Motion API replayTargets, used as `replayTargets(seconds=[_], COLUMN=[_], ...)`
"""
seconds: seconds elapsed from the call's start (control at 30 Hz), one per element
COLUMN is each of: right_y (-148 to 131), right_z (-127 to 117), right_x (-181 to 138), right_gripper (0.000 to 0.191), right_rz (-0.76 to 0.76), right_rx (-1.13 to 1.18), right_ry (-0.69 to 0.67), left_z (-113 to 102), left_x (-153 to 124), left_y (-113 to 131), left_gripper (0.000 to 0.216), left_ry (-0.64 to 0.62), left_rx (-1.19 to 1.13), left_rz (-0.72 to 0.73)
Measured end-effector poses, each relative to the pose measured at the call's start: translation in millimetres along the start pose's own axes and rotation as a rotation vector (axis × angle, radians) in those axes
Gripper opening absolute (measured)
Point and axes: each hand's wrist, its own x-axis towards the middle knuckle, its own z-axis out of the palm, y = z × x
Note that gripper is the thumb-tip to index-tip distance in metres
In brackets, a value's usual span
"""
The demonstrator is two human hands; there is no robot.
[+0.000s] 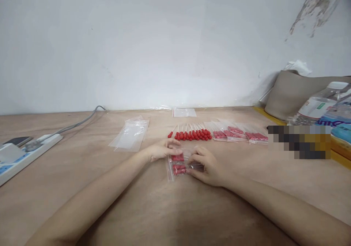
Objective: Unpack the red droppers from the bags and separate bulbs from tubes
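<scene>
A clear zip bag [170, 171] with red-tipped sticks inside lies on the table between my two hands. The fingers of my left hand [163, 149] are apart, and its thumb rests at the bag's far edge. On the other side, my right hand [207, 166] has curled fingers and thumb closed on the bag's right part. Just beyond the hands is a row of loose red-tipped sticks [193, 134], their pale stems pointing toward the wall. Filled bags [256, 137] with red tips showing lie to the right of that row, some overlapping.
Flat clear bags [130, 134] are stacked at left, and another bag [184, 112] lies near the wall. A power strip [41, 147] with a grey cable and a phone [18, 141] sit far left. Right are a water bottle [315, 108], a grey-brown container [285, 94] and a pixelated patch.
</scene>
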Motion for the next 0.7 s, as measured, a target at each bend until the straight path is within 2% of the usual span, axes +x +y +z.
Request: replayTargets(seconds=[0.1, 0.17, 0.3, 0.5, 0.7], right_y=[2.0, 1.4, 0.4, 3.2, -3.0], right_z=[-0.2, -0.7, 0.5, 1.6, -3.3], right_x=[-0.6, -0.1, 0.3, -1.4, 22.3], right_gripper=[0.011, 0.01, 0.01, 0.013, 0.014], right_rz=[0.074, 0.107, 0.13, 0.098, -0.214], right_rx=[-0.039, -0.058, -0.069, -0.069, -0.133], right_ry=[0.036, 0.042, 0.04, 0.088, 0.115], left_z=[-1.7, -1.4, 3.8, 8.2, 14.2], left_x=[-10.2, -20.5, -36.8, -36.9, -32.6], left_y=[-11.4, -17.0, -20.4, -21.1, -17.5], left_gripper=[0.053, 0.055, 0.053, 0.038, 0.037], left_ry=[0.235, 0.277, 0.169, 0.208, 0.127], left_rx=[-0.153, -0.177, -0.218, -0.242, -0.172], left_rz=[0.039, 0.033, -0.038, -0.035, 0.026])
